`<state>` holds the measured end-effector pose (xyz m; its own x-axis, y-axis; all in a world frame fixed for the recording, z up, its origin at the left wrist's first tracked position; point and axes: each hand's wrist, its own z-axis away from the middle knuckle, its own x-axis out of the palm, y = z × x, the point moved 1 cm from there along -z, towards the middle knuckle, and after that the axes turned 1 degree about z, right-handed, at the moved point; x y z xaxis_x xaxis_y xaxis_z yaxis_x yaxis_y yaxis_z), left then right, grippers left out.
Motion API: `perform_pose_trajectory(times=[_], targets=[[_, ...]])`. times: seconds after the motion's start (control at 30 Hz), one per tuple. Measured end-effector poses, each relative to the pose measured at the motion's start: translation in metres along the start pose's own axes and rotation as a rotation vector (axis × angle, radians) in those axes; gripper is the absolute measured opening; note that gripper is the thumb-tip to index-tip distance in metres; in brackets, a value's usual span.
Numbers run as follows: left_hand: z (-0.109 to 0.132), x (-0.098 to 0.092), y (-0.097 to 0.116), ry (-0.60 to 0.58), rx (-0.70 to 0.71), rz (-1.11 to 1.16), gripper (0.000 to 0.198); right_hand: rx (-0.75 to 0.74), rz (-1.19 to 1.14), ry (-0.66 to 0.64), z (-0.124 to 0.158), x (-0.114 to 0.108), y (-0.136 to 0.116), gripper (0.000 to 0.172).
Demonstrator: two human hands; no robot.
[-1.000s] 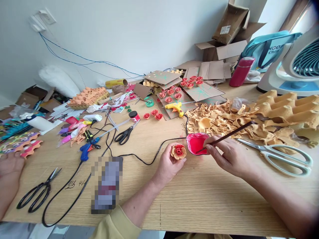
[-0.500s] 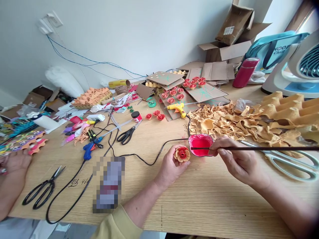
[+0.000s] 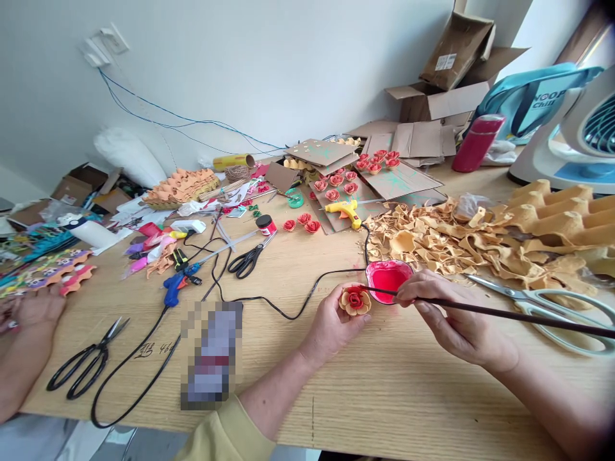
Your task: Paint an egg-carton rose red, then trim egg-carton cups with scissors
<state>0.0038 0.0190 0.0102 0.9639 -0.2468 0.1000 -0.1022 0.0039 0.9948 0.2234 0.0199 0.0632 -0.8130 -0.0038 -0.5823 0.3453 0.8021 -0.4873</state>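
Note:
Near the front middle of the table, my left hand (image 3: 331,326) is closed around a flower (image 3: 355,301) of tan egg-carton pulp, with a red centre and mostly unpainted outer petals. My right hand (image 3: 454,320) pinches a long dark paintbrush (image 3: 500,308), whose tip meets the flower's upper edge. Just behind and right of the flower sits a small dish of red paint (image 3: 390,280), its rim smeared red. My right fingers cover part of the dish's right side. Light-green-handled scissors (image 3: 552,307) lie beyond my right hand.
Tan pulp scraps (image 3: 427,240) pile up behind the dish. A yellow glue gun (image 3: 346,210), its black cord (image 3: 288,316) crossing the table, lies by red flowers (image 3: 334,193) on cardboard. Black scissors (image 3: 86,365), a blurred flat object (image 3: 211,355) and another person's hand (image 3: 38,314) are leftward.
My right hand has brought the brush tip from over the red paint leftward to the flower's edge, tilting the brush. My left hand still holds the flower in nearly the same place.

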Motion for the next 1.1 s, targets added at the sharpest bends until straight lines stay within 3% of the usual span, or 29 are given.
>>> perform_pose_trajectory(times=[0.4,0.73,1.1], targets=[[-0.0003,0.0005,-0.0005,0.012,0.031,0.008,0.049,-0.062,0.071,-0.067,-0.0005,0.0017,0.0026,0.022],[-0.0004,0.0039,0.0046,-0.008,0.013,-0.006,0.043,-0.069,0.083,-0.042,-0.0022,0.0026,0.0017,0.02],[-0.0001,-0.0002,-0.0035,0.052,0.104,-0.18,0.039,-0.104,0.176,-0.054,-0.0035,-0.003,-0.0011,0.013]])
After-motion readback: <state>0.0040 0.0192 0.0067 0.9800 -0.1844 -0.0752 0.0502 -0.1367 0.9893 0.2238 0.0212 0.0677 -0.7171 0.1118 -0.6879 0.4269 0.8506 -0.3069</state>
